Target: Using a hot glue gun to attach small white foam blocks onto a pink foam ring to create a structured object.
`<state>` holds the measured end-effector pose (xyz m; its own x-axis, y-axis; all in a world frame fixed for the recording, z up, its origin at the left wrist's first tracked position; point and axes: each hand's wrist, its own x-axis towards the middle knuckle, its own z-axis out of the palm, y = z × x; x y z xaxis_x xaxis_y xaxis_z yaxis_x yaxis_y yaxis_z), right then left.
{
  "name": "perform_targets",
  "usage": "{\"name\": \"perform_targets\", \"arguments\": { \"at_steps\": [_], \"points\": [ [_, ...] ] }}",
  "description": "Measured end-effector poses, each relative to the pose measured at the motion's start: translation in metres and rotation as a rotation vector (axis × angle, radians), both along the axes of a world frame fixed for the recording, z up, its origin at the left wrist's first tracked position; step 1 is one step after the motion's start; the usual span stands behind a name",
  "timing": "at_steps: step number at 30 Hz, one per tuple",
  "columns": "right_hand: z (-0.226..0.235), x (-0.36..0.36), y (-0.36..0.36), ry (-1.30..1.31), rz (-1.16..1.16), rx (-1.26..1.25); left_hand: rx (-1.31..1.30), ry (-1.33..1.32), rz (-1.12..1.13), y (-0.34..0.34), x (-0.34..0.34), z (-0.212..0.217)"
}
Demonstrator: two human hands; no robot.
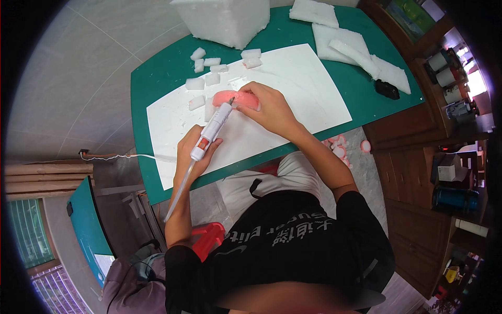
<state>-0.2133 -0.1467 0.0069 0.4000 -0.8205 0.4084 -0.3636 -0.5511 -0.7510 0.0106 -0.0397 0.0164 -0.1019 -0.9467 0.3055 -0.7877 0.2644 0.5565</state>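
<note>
My left hand [188, 149] is wrapped round a white glue gun [210, 130] with an orange patch on its body and a clear glue stick trailing from its rear. The gun's metal tip meets the top of a curved pink foam piece [224, 97]. At the right end of that piece, the fingers of my right hand [269, 107] grip it and keep it just over the white sheet [293, 78]. A small white foam block [209, 111] lies beside the pink piece, partly hidden by the gun. Several more small foam blocks [195, 83] are scattered beyond it.
A large white foam box [225, 23] stands at the far edge of the green table [151, 78]. Flat foam slabs [340, 44] and a black object [387, 89] lie at the far right. A white cord [125, 156] runs in from the left. Pink-and-white pieces [340, 149] rest on the floor.
</note>
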Motion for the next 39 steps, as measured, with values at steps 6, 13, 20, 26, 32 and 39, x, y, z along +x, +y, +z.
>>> {"name": "perform_targets", "arguments": {
  "at_steps": [6,13,20,26,32,39],
  "points": [
    [0.000,0.003,0.000,-0.001,0.010,-0.004,0.015,0.048,0.013,0.001,0.002,0.000],
    [-0.005,0.004,-0.002,-0.013,-0.001,-0.009,0.053,0.012,0.040,0.003,0.004,-0.001],
    [-0.009,0.002,-0.004,0.000,-0.029,-0.014,0.058,0.133,0.005,0.006,0.006,-0.010],
    [-0.010,-0.007,-0.004,-0.017,-0.044,0.013,0.053,0.143,0.096,0.005,0.023,-0.010],
    [-0.010,-0.015,-0.003,-0.054,-0.059,0.086,-0.087,-0.039,0.136,-0.013,0.063,-0.015],
    [-0.008,-0.022,0.002,-0.073,-0.059,0.138,0.133,-0.067,0.102,-0.029,0.110,-0.035]
  ]
}}
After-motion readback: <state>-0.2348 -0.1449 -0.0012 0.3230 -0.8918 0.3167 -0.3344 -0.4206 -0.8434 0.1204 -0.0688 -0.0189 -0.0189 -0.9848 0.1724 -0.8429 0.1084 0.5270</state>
